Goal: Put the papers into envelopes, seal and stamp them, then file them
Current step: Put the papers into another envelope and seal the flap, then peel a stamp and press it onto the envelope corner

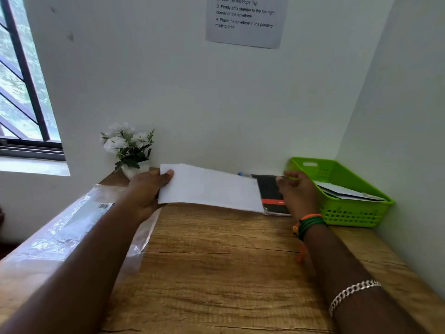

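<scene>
A white envelope (209,188) hangs flat a little above the wooden desk (216,261), long side across the view. My left hand (147,191) grips its left end, thumb on top and fingers underneath. My right hand (297,192) hovers just right of the envelope's right edge with fingers loosely curled, apart from the paper and holding nothing. A green plastic basket (356,213) at the far right holds white envelopes (346,192) lying inside it.
A black notebook with a red band (272,194) lies against the back wall, partly behind the envelope. A clear plastic sleeve (72,227) covers the desk's left side. A small pot of white flowers (130,148) stands at the back left. Walls close in behind and on the right.
</scene>
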A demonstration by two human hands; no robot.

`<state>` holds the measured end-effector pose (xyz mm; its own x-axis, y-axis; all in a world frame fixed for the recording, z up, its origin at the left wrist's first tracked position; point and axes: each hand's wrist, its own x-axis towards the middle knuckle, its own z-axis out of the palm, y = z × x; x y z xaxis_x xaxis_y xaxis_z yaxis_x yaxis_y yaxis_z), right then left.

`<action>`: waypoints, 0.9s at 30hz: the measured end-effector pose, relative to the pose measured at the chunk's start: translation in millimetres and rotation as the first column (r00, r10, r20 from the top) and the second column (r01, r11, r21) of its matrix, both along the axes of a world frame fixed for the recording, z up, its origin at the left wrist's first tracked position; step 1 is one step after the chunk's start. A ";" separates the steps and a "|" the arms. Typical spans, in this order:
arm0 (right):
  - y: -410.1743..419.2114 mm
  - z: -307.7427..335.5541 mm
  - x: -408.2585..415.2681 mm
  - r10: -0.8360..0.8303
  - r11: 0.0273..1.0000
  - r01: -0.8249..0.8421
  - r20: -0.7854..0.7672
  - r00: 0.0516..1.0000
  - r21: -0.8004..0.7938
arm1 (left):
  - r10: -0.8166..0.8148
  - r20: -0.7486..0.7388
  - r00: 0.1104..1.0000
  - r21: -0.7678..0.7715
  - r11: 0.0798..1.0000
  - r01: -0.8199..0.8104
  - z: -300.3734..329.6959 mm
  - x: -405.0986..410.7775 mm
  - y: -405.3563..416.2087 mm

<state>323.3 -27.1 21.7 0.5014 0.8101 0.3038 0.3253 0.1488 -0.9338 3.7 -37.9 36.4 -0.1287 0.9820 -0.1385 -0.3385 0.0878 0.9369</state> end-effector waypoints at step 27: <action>-17.1 -12.1 -35.6 0.552 0.832 -0.283 0.666 0.502 -0.476 | 0.108 -0.869 0.483 0.052 0.990 -0.128 -27.0 -28.5 16.6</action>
<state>287.7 -44.2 9.6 -0.2260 0.9664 0.1223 0.8841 0.2562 -0.3909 -24.8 -21.3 9.3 -0.3081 0.9466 0.0948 0.6370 0.1312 0.7596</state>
